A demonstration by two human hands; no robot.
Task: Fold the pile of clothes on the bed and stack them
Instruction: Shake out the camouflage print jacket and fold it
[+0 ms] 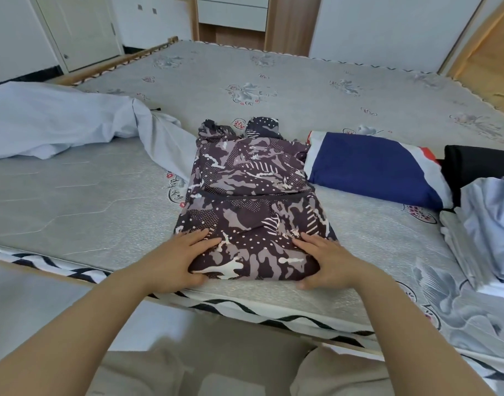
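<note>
On the mattress (273, 90): grey quilted cover, printed with pale flowers, small red berries and some script. Along the near edge, a black-and-white zigzag trim (245, 307); under it, a wooden frame (273, 328). Wooden rail (116, 62) along the far left side too.

Near the front edge, centre: camo garment (253, 201), purple-grey with white dots and stripes, folded narrow and laid lengthwise away from the edge, a cross seam at mid-length, two rounded ends at the far end.

Left hand (185, 258) at the near left corner of the garment, fingers laid flat on top, thumb tucked at the hem; gripping the near edge. Right hand (322, 261) likewise at the near right corner, fingers spread over the cloth, thumb low by the mattress; holding that corner. Bare forearms in from below; beige trousers (170, 372) at the bottom.

Left of the garment, touching its far left side: pale blue cloth (59, 121), loose and rumpled, spread toward the left edge. Right of it, just beside: folded navy piece (373, 167) with white and red trim. Further right, a black item (479, 164), then a folded light-blue stack (485, 224) at the right edge.

Beyond the bed: white walls, a white door (82, 27) at left, a wooden cabinet (290, 21) with white drawers, wood flooring (488, 70) at right.
</note>
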